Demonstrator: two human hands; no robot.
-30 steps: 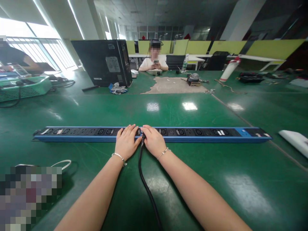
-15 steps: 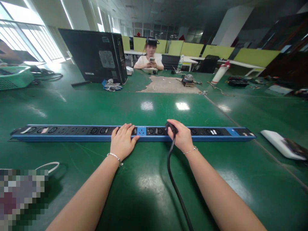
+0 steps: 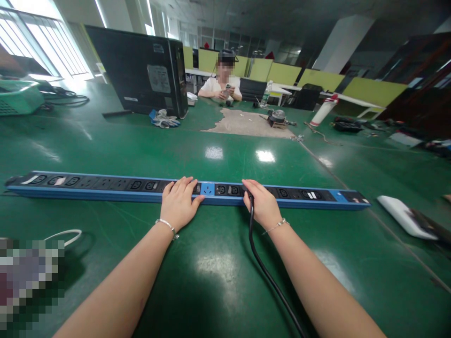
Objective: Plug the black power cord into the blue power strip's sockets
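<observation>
A long blue and black power strip (image 3: pixel 243 201) lies across the green surface in front of me, with several sockets along its top. Left of its middle, my left hand (image 3: pixel 179 203) rests on it, fingers stretched over the top and thumb near the blue socket (image 3: pixel 207 188). My right hand (image 3: pixel 261 203) is closed around a black plug (image 3: pixel 248 189) right of the middle, down at the strip's top. My fingers mostly cover the plug, so I cannot tell how deep it sits in a socket. Its black cable (image 3: pixel 262 267) curves down toward me.
A black computer case (image 3: pixel 141 70) stands at the back left, with gloves (image 3: pixel 164 119) before it. A person (image 3: pixel 221 87) sits opposite, holding a phone. A white device (image 3: pixel 405 216) lies right of the strip; a pixelated object (image 3: pixel 28 277) is at lower left.
My right hand and the plug have come down onto the strip, and the cable has swung right. My left hand stays on the strip. The view has shifted slightly.
</observation>
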